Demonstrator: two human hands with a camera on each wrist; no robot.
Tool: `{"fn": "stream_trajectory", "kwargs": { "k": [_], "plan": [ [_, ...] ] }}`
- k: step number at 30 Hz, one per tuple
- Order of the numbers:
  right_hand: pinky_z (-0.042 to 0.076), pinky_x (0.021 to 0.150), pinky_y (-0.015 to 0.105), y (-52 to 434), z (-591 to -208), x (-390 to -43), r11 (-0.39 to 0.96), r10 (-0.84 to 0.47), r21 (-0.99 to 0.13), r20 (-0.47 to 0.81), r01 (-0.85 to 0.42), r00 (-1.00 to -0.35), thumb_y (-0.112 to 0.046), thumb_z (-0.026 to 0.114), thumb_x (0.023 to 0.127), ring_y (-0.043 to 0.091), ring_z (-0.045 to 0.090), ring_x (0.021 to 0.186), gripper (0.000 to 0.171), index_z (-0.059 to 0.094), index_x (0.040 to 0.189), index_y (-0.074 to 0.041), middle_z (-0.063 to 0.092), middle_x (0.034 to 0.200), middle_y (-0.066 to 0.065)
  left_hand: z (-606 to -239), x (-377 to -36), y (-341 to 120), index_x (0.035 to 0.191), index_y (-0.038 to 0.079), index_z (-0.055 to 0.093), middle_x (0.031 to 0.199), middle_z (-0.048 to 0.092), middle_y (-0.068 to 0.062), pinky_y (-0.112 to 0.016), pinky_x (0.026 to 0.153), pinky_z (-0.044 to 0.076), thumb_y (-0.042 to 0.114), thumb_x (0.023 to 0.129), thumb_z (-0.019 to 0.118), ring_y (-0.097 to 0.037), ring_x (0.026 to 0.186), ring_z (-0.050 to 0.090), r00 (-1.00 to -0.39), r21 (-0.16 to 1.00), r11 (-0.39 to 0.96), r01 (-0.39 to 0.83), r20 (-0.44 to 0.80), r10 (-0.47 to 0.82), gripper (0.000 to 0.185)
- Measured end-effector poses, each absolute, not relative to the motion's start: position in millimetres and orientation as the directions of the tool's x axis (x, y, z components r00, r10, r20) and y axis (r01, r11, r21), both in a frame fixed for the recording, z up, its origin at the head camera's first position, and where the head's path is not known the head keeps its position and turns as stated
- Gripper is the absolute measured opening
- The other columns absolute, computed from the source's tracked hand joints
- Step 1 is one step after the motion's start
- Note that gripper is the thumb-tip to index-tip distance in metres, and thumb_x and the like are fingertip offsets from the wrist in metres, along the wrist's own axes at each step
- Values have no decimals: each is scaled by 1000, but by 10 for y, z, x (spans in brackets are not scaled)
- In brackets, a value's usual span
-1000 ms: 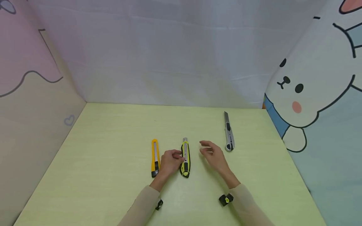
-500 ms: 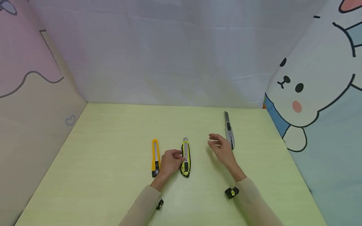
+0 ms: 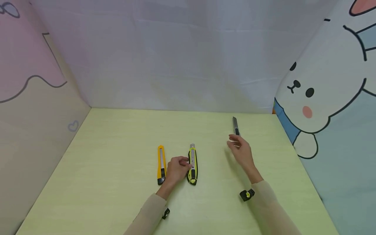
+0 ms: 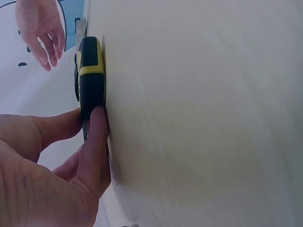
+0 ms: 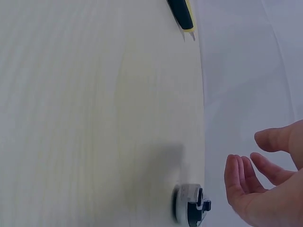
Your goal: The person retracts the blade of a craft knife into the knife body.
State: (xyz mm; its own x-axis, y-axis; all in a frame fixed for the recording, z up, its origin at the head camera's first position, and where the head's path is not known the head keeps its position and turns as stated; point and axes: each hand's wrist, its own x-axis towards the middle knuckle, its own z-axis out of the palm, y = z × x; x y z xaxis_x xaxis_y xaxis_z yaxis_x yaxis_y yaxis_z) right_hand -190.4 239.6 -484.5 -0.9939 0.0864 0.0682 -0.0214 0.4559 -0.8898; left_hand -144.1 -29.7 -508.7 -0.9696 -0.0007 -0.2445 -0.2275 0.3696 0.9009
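Note:
A black and lime-yellow utility knife (image 3: pixel 192 156) lies on the table with its tip pointing away from me. My left hand (image 3: pixel 177 169) pinches its left side; in the left wrist view the thumb and fingers (image 4: pixel 97 137) meet at the knife's casing (image 4: pixel 91 75). Over the silver utility knife (image 3: pixel 235 124) hovers my right hand (image 3: pixel 242 151), which hides most of its handle in the head view. From the right wrist, those fingers (image 5: pixel 235 175) appear loosely curved, with nothing between them, apart from the silver knife (image 5: pixel 190 205).
An orange utility knife (image 3: pixel 161 163) with a black end lies just left of my left hand. The pale yellow table (image 3: pixel 117 140) backs onto a whitish curtain (image 3: pixel 182 65). A side cloth with a cartoon animal (image 3: pixel 317 107) hangs at the right.
My right hand has moved right and away from me, from beside the lime-yellow knife to above the silver one. The left hand and the knives have stayed put.

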Motion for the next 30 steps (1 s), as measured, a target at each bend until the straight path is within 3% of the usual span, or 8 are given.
{"fn": "stream_trajectory", "kwargs": {
  "k": [12, 17, 20, 30],
  "plan": [
    [45, 86, 10, 2628, -4819, -2020, 499, 134, -867, 50, 23, -990, -11, 61, 104, 35, 60, 118, 37, 58, 137, 4, 62, 135, 23, -5097, -1436, -287, 116, -3, 73, 86, 72, -6, -27, 62, 54, 6, 91, 77, -15, 73, 65, -971, 896, 382, -226, -240, -10, 26],
    [50, 100, 31, 2701, -4830, -2071, 510, 153, -858, 13, 68, -988, -12, 61, 104, 36, 59, 123, 39, 56, 140, 4, 59, 139, 24, -5104, -1433, -287, 116, -3, 73, 86, 72, -6, -27, 62, 54, 6, 91, 77, -15, 73, 66, -972, 895, 386, -222, -236, -11, 26],
    [47, 106, 44, 2733, -4836, -2091, 501, 167, -860, -15, 97, -986, -10, 60, 104, 38, 57, 125, 40, 55, 141, 4, 57, 141, 24, -5099, -1426, -287, 116, -3, 73, 87, 72, -7, -28, 62, 55, 6, 91, 77, -15, 74, 66, -972, 896, 386, -221, -235, -12, 26],
    [48, 105, 49, 2795, -4836, -2119, 498, 220, -848, -81, 184, -972, -13, 61, 103, 39, 57, 125, 43, 54, 143, 2, 55, 143, 25, -5088, -1410, -277, 115, -3, 74, 87, 73, -7, -28, 63, 55, 7, 91, 76, -15, 75, 67, -973, 901, 375, -219, -230, -16, 26]
  ]
}}
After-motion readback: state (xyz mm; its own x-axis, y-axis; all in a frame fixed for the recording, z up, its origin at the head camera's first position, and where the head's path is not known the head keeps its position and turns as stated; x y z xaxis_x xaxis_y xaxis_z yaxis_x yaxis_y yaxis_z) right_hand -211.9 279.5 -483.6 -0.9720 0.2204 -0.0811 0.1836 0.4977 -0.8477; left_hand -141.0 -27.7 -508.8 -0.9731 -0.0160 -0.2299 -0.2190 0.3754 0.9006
